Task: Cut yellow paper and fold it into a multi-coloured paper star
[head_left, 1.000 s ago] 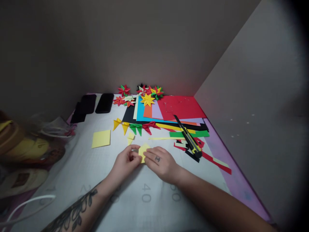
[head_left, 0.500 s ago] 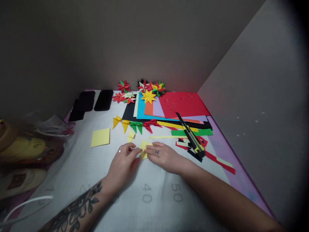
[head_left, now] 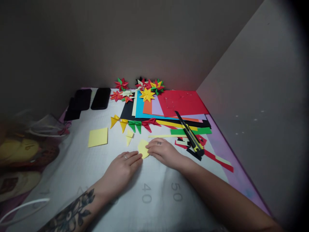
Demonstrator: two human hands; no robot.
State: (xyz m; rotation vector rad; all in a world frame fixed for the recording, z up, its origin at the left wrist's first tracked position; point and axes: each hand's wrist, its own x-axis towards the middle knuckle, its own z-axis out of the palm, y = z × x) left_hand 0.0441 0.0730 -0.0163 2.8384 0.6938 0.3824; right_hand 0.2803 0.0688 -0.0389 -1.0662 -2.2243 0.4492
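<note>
A small yellow piece of paper (head_left: 143,149) lies on the white mat between my two hands. My left hand (head_left: 126,166) rests with its fingers stretched out and flat, the tips touching the paper's lower left edge. At the right edge, my right hand (head_left: 166,153) has its fingertips and thumb closed on the paper. Just beyond is a small folded yellow piece (head_left: 129,137). A square yellow paper (head_left: 98,137) lies flat to the left. Folded yellow pieces (head_left: 119,122), green pieces (head_left: 135,125) and red pieces (head_left: 151,124) form a row behind.
Several folded paper stars (head_left: 147,95) stand at the back beside stacked coloured sheets (head_left: 183,103). A box cutter (head_left: 190,135) lies over paper strips (head_left: 218,160) on the right. Two dark phones (head_left: 100,98) are at the back left. Plastic-wrapped items (head_left: 26,151) crowd the left edge.
My left hand has flattened its raised fingers and moved slightly down along the paper's edge. My right hand has drawn back to the right edge, uncovering more of the paper.
</note>
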